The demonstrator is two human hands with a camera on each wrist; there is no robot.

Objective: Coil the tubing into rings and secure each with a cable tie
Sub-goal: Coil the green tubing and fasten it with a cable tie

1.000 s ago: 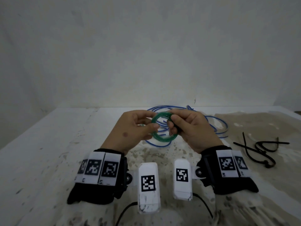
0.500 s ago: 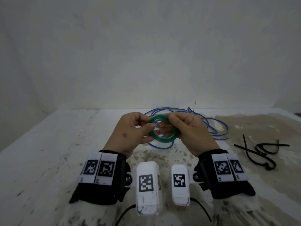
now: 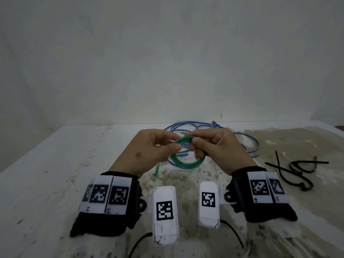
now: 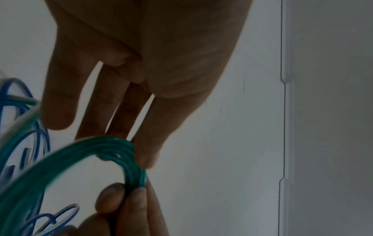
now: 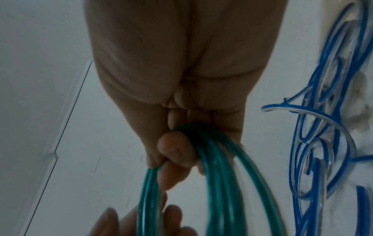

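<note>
A small coil of green tubing (image 3: 186, 162) hangs above the table between my two hands. My left hand (image 3: 176, 143) pinches its upper left arc with thumb and forefinger, and its thumb tip lies against the coil (image 4: 60, 167) in the left wrist view. My right hand (image 3: 192, 144) grips the top right arc, with thumb and curled fingers wrapped round the strands (image 5: 214, 175). A short loose green end (image 3: 157, 170) dangles under my left hand. No cable tie is on the coil.
Loose blue tubing (image 3: 247, 144) lies tangled on the table just behind my hands, and also shows as blue tubing (image 5: 322, 143) to the right. Several black cable ties (image 3: 297, 170) lie at the right. A wall stands close behind the stained white table (image 3: 46, 174).
The green coil has tipped from facing me to lying flatter. Both hands have shifted their hold along its top arc, and the loose green end now shows below my left hand.
</note>
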